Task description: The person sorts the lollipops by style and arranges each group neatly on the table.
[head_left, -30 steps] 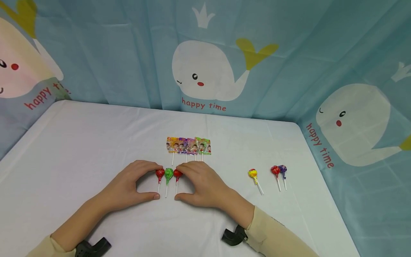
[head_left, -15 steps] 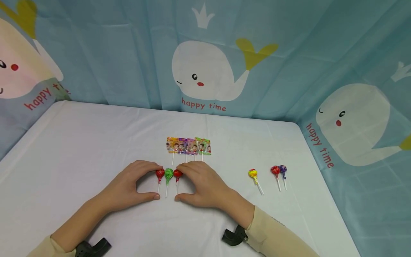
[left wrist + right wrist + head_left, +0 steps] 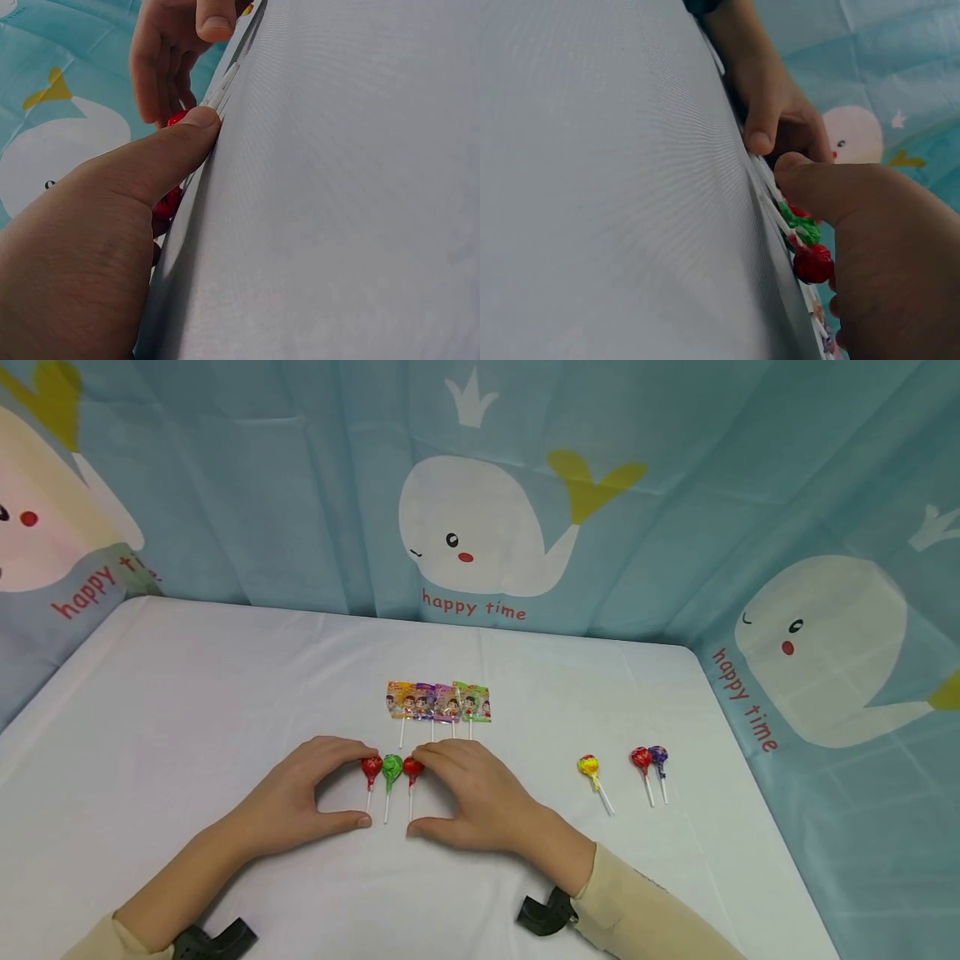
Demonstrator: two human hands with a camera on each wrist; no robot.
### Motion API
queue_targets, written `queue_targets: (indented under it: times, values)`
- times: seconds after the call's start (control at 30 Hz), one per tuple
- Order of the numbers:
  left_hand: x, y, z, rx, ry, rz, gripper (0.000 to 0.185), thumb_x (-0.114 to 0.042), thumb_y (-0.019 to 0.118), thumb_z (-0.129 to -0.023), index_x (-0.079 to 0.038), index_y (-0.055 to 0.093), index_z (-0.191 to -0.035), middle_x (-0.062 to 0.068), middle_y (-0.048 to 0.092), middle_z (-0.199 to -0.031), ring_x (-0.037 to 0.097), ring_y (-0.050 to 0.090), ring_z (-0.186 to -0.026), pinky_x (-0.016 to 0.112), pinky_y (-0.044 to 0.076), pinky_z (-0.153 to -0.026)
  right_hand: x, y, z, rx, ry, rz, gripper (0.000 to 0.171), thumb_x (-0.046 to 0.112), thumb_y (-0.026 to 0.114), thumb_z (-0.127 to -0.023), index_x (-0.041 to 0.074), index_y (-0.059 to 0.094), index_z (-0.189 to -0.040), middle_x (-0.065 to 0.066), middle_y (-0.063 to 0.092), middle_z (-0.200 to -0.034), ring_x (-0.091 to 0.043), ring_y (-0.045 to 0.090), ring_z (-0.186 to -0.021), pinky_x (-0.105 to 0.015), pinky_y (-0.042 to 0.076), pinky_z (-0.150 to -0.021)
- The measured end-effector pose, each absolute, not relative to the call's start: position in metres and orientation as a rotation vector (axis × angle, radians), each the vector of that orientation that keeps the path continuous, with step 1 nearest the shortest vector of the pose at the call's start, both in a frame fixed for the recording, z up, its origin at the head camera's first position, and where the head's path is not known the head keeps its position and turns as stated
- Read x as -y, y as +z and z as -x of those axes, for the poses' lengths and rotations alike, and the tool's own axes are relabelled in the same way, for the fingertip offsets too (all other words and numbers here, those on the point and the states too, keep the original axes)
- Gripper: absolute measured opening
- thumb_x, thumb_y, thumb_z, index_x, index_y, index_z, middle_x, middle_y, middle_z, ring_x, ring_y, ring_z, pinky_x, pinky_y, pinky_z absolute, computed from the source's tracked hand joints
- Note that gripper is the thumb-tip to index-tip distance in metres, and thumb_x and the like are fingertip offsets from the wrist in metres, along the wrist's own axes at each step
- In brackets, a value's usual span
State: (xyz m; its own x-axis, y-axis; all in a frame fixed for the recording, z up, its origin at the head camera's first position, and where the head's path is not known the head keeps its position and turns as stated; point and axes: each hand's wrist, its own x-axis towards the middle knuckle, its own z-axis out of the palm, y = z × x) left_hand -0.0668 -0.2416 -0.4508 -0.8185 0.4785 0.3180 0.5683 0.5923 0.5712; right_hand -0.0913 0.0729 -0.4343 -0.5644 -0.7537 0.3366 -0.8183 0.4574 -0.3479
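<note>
Both hands – left hand [image 3: 300, 797] & right hand [image 3: 468, 793], fingers curved, touching – squeeze three lollipops [image 3: 392, 768] into a row; next, prob. the yellow lollipop [image 3: 589, 767].

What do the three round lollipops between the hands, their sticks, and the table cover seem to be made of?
Round lollipops: heads wrapped in what looks like thin glossy plastic film, red and green, crinkled, with small highlights.
Sticks: smooth and white, paper or plastic; cannot tell which.
Table cover: matte white cloth, judging by its creases and the fine weave in the wrist views.
</note>
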Motion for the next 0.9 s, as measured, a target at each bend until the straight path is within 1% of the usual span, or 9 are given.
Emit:
queue_targets:
  times: [0.17,0.37,0.53,0.7,0.9]
  values:
    - [0.243,-0.452,0.067,2.689,-1.027,0.884,0.081,-0.047,0.101,-0.077,-0.025,0.067,-0.147,-0.014,0.066,-0.142,0.016,0.058,-0.133,0.018,0.035,-0.115,-0.076,-0.430,0.088,2.564,0.761,-1.401,0.084,0.056,0.086,-0.089,0.006,0.060,-0.152,-0.005,0.063,-0.151,-0.020,0.055,-0.144,-0.039,0.039,-0.124]
    - [0.244,-0.452,0.067,2.680,-1.033,0.888,0.081,-0.044,0.102,-0.076,-0.024,0.067,-0.147,-0.013,0.066,-0.141,0.015,0.058,-0.132,0.015,0.034,-0.114,-0.082,-0.429,0.087,2.568,0.759,-1.405,0.082,0.055,0.085,-0.091,0.006,0.060,-0.152,-0.007,0.063,-0.152,-0.021,0.055,-0.144,-0.040,0.039,-0.124]
    - [0.243,-0.452,0.066,2.689,-1.026,0.883,0.081,-0.044,0.101,-0.077,-0.024,0.067,-0.147,-0.014,0.066,-0.141,0.015,0.058,-0.132,0.015,0.034,-0.115,-0.088,-0.427,0.086,2.583,0.749,-1.390,0.079,0.055,0.083,-0.092,0.006,0.062,-0.150,-0.007,0.064,-0.151,-0.021,0.055,-0.144,-0.040,0.040,-0.124]
    - [0.242,-0.452,0.066,2.693,-1.029,0.882,0.081,-0.044,0.102,-0.077,-0.024,0.067,-0.147,-0.014,0.066,-0.141,0.015,0.058,-0.132,0.014,0.033,-0.115,-0.094,-0.423,0.084,2.600,0.739,-1.377,0.074,0.051,0.084,-0.093,0.005,0.064,-0.148,-0.006,0.065,-0.150,-0.021,0.056,-0.142,-0.039,0.039,-0.125]
    - [0.242,-0.451,0.066,2.713,-1.015,0.868,0.080,-0.046,0.101,-0.077,-0.025,0.067,-0.147,-0.014,0.066,-0.142,0.016,0.058,-0.133,0.016,0.034,-0.116,-0.100,-0.422,0.085,2.578,0.736,-1.393,0.070,0.050,0.084,-0.093,0.005,0.067,-0.144,-0.006,0.066,-0.147,-0.021,0.058,-0.140,-0.039,0.042,-0.122]
